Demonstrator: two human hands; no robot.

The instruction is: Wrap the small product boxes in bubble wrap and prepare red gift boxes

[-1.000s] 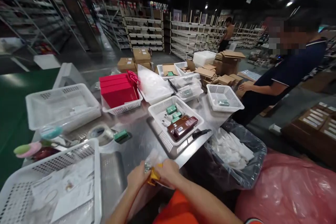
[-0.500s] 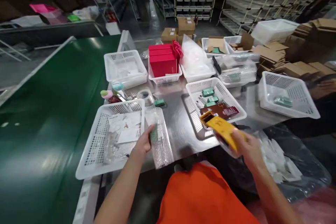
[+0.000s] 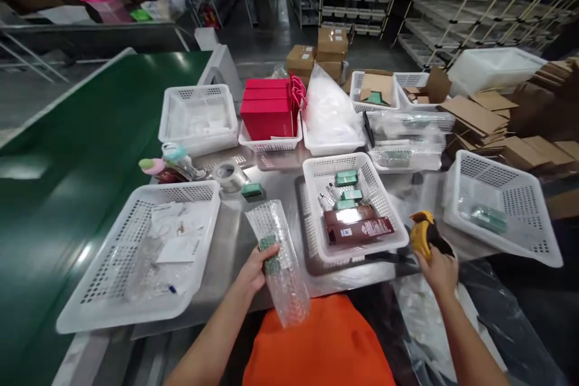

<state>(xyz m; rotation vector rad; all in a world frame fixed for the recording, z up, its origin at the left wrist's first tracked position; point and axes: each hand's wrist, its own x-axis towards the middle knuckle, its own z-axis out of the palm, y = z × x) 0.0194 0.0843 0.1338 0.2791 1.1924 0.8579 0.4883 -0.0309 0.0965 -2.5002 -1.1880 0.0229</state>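
Observation:
Near the table's front edge, my left hand [image 3: 254, 270] pinches a clear bubble-wrap bag [image 3: 289, 289], its thumb over a small green box [image 3: 269, 253] inside. The bag is tilted, its lower end in front of my orange clothing. On the right, my right hand [image 3: 438, 270] is wrapped round a yellow-and-black handheld scanner [image 3: 421, 236], partly hidden by the fingers. Between the hands stands a white basket [image 3: 312, 217] holding small green boxes [image 3: 346, 177], clear little packets and brown boxes [image 3: 359, 231]. Another green box [image 3: 251, 189] lies beside a tape roll [image 3: 230, 175].
A white basket [image 3: 122, 217] with papers and plastic bags stands at left, beside a green conveyor belt [image 3: 40, 193]. Red gift bags [image 3: 266, 108], a white plastic stack [image 3: 328, 111] and wrapped packs [image 3: 407, 132] line the back. Another basket [image 3: 525, 205] and flat cartons [image 3: 479, 117] are at right.
My left hand has lifted the bubble-wrap bag off the table and tilted it toward me. My right hand has moved the scanner away from the middle basket, to its right. The view has shifted.

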